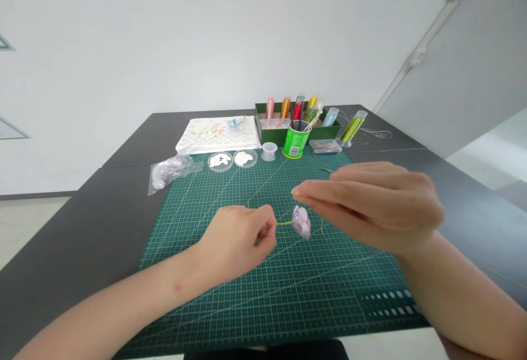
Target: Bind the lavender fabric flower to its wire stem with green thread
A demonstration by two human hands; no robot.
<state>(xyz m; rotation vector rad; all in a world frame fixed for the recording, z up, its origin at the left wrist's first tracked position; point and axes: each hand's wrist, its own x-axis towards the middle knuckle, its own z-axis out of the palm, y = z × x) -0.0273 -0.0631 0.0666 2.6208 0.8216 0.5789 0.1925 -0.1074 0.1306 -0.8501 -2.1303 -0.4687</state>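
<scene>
Pinched in my left hand (242,234) is the thin green stem of a small pale purple flower (301,222), whose head points right, above the green cutting mat (247,305). My right hand (370,201) is just up and to the right of the flower, apart from it, with its fingers pressed together. Whatever is between those fingertips is too small to make out. A thin metal tip (326,170) shows beside the right hand's knuckles; the rest of it is hidden. A fine thread (323,229) shows right of the flower.
Behind the mat stand a green can (295,140) with sticks, a dark green box (272,137) with thread spools, and a clear case (325,146). Two dishes of white pieces (220,161), a small round tub (269,151), a paper stack (218,134) and a plastic bag (167,172) lie leftward.
</scene>
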